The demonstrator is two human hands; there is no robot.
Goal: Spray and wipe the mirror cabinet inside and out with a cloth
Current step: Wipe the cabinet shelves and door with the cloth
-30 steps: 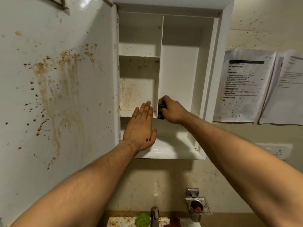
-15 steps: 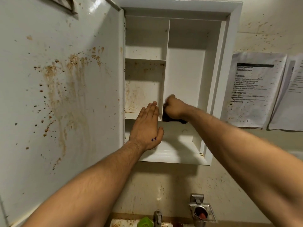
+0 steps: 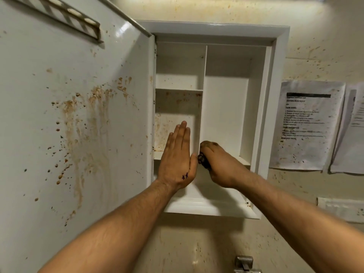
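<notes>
Right now your right hand [image 3: 218,164] has its fingers curled tight around a dark, bunched cloth [image 3: 202,161], which shows only as a small wad poking out just past your knuckles, at the lower front edge of the cabinet [image 3: 279,95] divider. Your left hand [image 3: 178,156] is flat, fingers straight and pressed together, with its thumb edge beside the cloth and its fingertips reaching up over the stained middle-left compartment [image 3: 173,125]. That cloth looks soft and light, so it should crush and fold wherever you squeeze; judging by this, keep it balled in the palm with a flat pad left under the fingertips to press into corners. Beyond your left fingers the open door [image 3: 78,115] carries heavy brown streaks and spots. No spray bottle is in sight.
</notes>
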